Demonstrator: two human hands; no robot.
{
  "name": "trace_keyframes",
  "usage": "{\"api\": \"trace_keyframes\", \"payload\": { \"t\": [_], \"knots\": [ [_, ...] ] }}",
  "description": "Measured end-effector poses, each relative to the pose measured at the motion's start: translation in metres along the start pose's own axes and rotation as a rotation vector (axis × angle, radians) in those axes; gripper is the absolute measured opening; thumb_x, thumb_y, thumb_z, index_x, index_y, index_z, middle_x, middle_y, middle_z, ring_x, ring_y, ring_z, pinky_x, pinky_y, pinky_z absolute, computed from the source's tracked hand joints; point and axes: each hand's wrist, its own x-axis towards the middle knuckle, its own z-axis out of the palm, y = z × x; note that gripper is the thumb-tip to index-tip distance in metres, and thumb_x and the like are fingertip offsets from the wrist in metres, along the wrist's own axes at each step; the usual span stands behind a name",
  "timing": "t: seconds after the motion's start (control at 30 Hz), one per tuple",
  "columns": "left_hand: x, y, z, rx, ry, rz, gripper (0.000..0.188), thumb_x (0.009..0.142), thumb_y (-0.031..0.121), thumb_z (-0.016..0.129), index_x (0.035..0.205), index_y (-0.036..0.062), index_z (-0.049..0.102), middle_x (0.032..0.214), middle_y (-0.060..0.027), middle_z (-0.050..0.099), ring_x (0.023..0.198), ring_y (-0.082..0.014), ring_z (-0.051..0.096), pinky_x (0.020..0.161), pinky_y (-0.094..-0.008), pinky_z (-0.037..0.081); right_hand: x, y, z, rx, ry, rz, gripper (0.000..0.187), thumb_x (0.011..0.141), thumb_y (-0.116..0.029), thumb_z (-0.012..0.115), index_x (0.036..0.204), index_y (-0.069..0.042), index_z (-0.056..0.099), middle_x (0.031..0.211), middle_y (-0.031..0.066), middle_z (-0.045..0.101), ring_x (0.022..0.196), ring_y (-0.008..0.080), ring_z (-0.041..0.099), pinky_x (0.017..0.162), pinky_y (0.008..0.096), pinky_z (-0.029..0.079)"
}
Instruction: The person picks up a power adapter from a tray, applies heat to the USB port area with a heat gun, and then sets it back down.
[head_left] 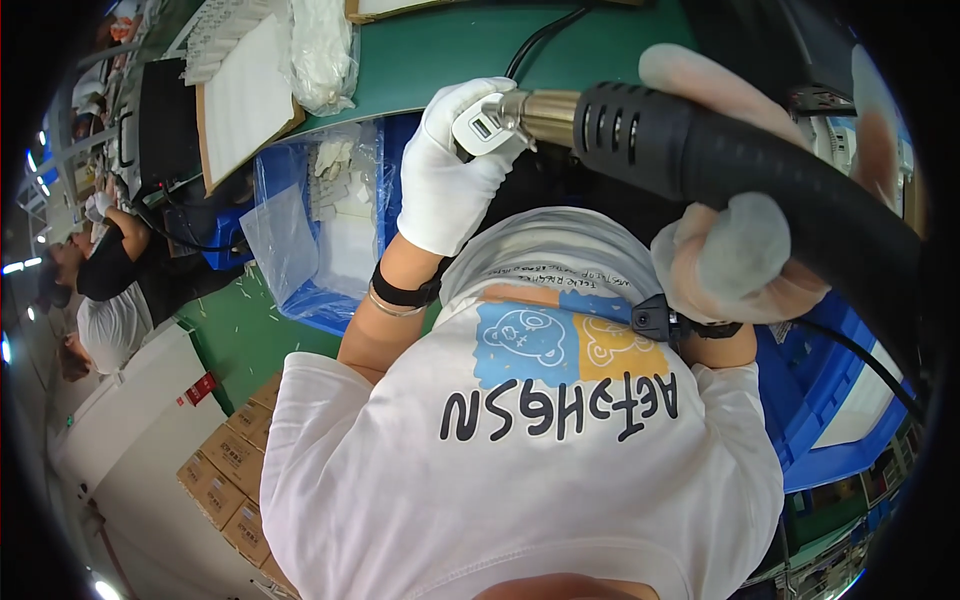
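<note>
My left hand (450, 175), in a white glove, is closed around a small white USB charger (482, 126), its ports facing up. A black cable (540, 42) runs away behind it. Over the charger's right side lies the metal nozzle of a black hot-air gun (650, 140), whose thick body sweeps down to the right, close to the camera. My right hand (715, 255), with pale covers on its fingers, flanks this gun: the thumb is on the near side, the fingers on the far side. The gun's body hides the palm in part.
A green worktop (430, 60) spans the far side, with a clear plastic bag (322, 55) and a white-lined tray (240, 95). Blue bins stand at the left (375, 200) and right (790, 440). Cardboard boxes (215, 480) are stacked lower left. Another person (115, 320) works farther left.
</note>
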Motion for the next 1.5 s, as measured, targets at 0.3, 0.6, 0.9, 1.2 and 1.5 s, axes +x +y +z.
{"api": "trace_keyframes", "payload": {
  "t": [0.3, 0.6, 0.9, 1.2, 1.5],
  "knots": [
    [-0.004, 0.002, -0.001, -0.041, 0.004, -0.130, 0.047, 0.069, -0.014, 0.065, 0.111, 0.0059, 0.058, 0.103, -0.0038, 0.060, 0.094, -0.0130, 0.059, 0.084, -0.0243, 0.047, -0.010, 0.002, 0.007, 0.090, 0.144, 0.042, 0.066, 0.094, -0.045, 0.047, 0.121, 0.013, 0.035, 0.083, 0.0239, 0.068, 0.060, 0.0194, 0.067, 0.071, 0.0253, 0.053],
    [-0.001, 0.002, -0.003, 0.061, -0.030, -0.025, 0.052, 0.067, -0.017, 0.063, 0.113, 0.0064, 0.057, 0.104, -0.0041, 0.060, 0.096, -0.0134, 0.059, 0.085, -0.0241, 0.048, -0.003, 0.010, -0.015, 0.106, 0.144, 0.071, 0.066, 0.092, -0.051, 0.047, 0.117, 0.011, 0.043, 0.082, 0.0214, 0.068, 0.066, 0.0213, 0.067, 0.075, 0.0290, 0.054],
    [-0.003, 0.013, -0.002, -0.109, -0.084, -0.267, 0.039, 0.084, 0.003, 0.063, 0.122, 0.0026, 0.051, 0.104, -0.0101, 0.061, 0.089, -0.0171, 0.061, 0.078, -0.0248, 0.050, -0.003, 0.018, -0.026, 0.123, 0.078, 0.086, 0.067, 0.089, -0.059, 0.047, 0.105, 0.005, 0.059, 0.079, 0.0168, 0.069, 0.075, 0.0232, 0.067, 0.082, 0.0343, 0.053],
    [0.008, 0.006, -0.018, -1.239, -0.213, -0.624, 0.056, 0.097, 0.043, 0.042, 0.133, 0.0005, 0.039, 0.103, -0.0157, 0.057, 0.085, -0.0248, 0.058, 0.068, -0.0272, 0.050, -0.017, 0.015, -0.025, 0.027, 0.354, 0.206, 0.055, 0.085, -0.053, 0.058, 0.117, -0.008, 0.055, 0.090, 0.0174, 0.068, 0.088, 0.0271, 0.067, 0.090, 0.0417, 0.051],
    [0.006, 0.013, -0.015, -1.339, -0.177, -0.691, 0.050, 0.098, 0.038, 0.041, 0.130, -0.0010, 0.041, 0.108, -0.0207, 0.056, 0.087, -0.0283, 0.058, 0.076, -0.0340, 0.053, -0.016, 0.013, -0.020, 0.098, 0.304, 0.188, 0.063, 0.088, -0.054, 0.053, 0.125, -0.004, 0.045, 0.089, 0.0204, 0.068, 0.082, 0.0254, 0.067, 0.083, 0.0393, 0.054]
  ]
}}
